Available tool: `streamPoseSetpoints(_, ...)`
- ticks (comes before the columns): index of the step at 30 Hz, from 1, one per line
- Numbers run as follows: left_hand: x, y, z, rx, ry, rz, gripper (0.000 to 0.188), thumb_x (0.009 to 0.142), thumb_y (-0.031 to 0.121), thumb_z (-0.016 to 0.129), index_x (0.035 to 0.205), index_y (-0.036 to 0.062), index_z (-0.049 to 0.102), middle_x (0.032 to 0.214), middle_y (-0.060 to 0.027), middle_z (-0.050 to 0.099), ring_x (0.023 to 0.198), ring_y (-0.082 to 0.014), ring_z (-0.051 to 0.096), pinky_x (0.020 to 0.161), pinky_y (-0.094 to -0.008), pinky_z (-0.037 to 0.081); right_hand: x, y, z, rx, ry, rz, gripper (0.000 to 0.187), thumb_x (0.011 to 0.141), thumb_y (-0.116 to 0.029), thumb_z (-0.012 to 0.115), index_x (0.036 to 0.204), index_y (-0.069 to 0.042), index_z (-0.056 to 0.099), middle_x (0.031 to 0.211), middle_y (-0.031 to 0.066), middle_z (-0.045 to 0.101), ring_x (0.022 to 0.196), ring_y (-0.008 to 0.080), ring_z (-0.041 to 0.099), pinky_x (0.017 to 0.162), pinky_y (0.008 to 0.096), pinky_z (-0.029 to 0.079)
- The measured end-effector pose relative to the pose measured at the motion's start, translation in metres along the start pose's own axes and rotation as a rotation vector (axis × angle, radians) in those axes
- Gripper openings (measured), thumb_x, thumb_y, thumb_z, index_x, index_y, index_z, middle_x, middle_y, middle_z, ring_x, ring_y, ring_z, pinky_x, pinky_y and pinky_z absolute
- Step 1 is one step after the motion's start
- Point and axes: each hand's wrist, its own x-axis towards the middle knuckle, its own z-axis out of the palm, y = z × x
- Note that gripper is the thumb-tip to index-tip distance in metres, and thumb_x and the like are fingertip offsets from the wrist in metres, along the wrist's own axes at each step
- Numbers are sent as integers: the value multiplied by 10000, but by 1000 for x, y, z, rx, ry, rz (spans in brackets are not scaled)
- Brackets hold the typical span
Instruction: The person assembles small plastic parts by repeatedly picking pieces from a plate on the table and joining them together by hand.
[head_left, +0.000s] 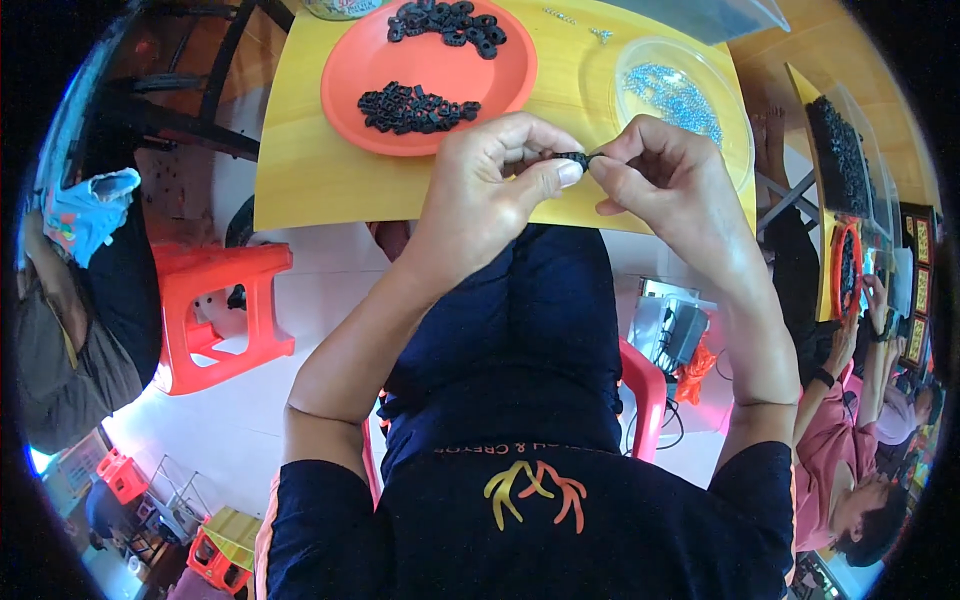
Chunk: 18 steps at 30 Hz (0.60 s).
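Observation:
My left hand (500, 185) pinches a small black plastic part (572, 158) between thumb and fingers, above the near edge of the yellow table. My right hand (650, 170) meets it there, thumb and forefinger pressed together at the part's right end; whatever tiny piece they grip is too small to make out. Beyond my left hand lies a red plate (440, 72) with two groups of black plastic pieces, larger ones (455, 25) at the far side and smaller ones (415, 108) nearer. Behind my right hand stands a clear round dish (738, 150) of small silvery metal pieces (670, 95).
A few loose metal bits (602, 34) lie on the yellow tabletop (320, 190) near a clear bin (720, 15). A red stool (225, 310) stands at left. On the right, another person (840, 450) works at a table with black parts (840, 150).

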Motion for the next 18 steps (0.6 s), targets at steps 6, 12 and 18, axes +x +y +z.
streamPoseSetpoints(6, 0, -2, -3, -89, -35, -63, 102, 845, 2, 658, 941, -30, 652, 826, -62, 672, 724, -70, 604, 656, -220, 487, -3, 2, 3, 123, -11, 46, 148, 854, -98, 650, 808, 39, 616, 653, -1, 594, 580, 23, 498, 517, 214, 411)
streamPoseSetpoints(12, -1, 0, 5, 107, 33, 38, 117, 849, 3, 661, 961, -24, 643, 838, -64, 671, 737, -85, 611, 670, -223, 489, -2, 3, 2, -117, 58, -78, 153, 849, -97, 658, 808, 44, 616, 658, 10, 599, 588, 29, 506, 518, 220, 411)
streamPoseSetpoints(18, 2, 2, -5, -118, -92, -115, 159, 856, 28, 667, 1005, -18, 638, 860, -78, 674, 762, -123, 632, 707, -250, 502, -4, 3, -6, 259, -87, 92, 152, 886, -123, 649, 869, 27, 635, 769, 38, 623, 671, 51, 570, 601, 236, 533)
